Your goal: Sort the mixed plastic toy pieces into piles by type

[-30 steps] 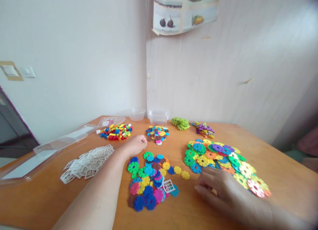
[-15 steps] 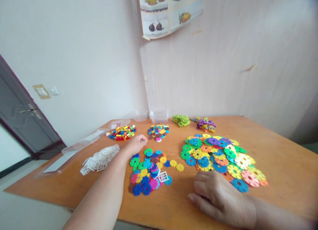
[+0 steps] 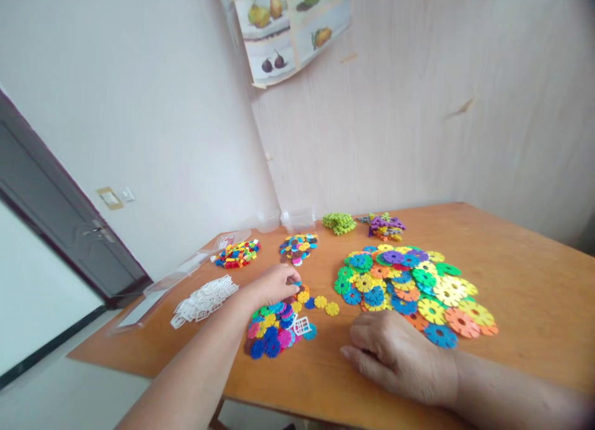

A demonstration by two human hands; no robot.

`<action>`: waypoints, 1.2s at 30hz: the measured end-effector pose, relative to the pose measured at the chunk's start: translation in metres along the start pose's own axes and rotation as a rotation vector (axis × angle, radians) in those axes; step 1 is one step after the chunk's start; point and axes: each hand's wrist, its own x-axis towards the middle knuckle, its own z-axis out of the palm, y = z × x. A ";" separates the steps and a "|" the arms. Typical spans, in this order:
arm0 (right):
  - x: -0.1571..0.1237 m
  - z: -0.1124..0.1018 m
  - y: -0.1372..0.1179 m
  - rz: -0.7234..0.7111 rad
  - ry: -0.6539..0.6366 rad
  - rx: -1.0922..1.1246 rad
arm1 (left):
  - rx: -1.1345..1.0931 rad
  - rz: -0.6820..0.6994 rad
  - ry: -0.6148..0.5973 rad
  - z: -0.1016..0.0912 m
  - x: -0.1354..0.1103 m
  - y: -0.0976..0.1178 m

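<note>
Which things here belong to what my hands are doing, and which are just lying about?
Apparently part of it:
near disc pile, left hand at its far end
large disc pile, right hand beside it

Lying about:
white lattice pieces
coloured bricks
far disc pile
green pieces
purple pieces
clear containers

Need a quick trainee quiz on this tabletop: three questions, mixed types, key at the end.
1. Multiple choice: which of these lies to the left of the left hand?
A) purple pieces
B) white lattice pieces
C) lime-green pieces

2. True or false: the right hand is touching the lime-green pieces.

3. Fill in: the window-shaped piece at the right edge of the nearer small disc pile is coloured ____.

Key:
1. B
2. False; it is by the near side of the large disc pile.
3. white
</note>
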 end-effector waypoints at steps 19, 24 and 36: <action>0.001 0.006 0.005 0.016 0.031 0.061 | 0.162 -0.068 0.119 -0.001 0.014 -0.002; 0.004 0.002 0.003 0.021 0.027 0.087 | -0.008 -0.259 0.294 -0.016 0.038 -0.017; 0.004 -0.001 0.004 0.016 -0.005 0.082 | -0.262 -0.429 0.409 -0.023 0.062 -0.022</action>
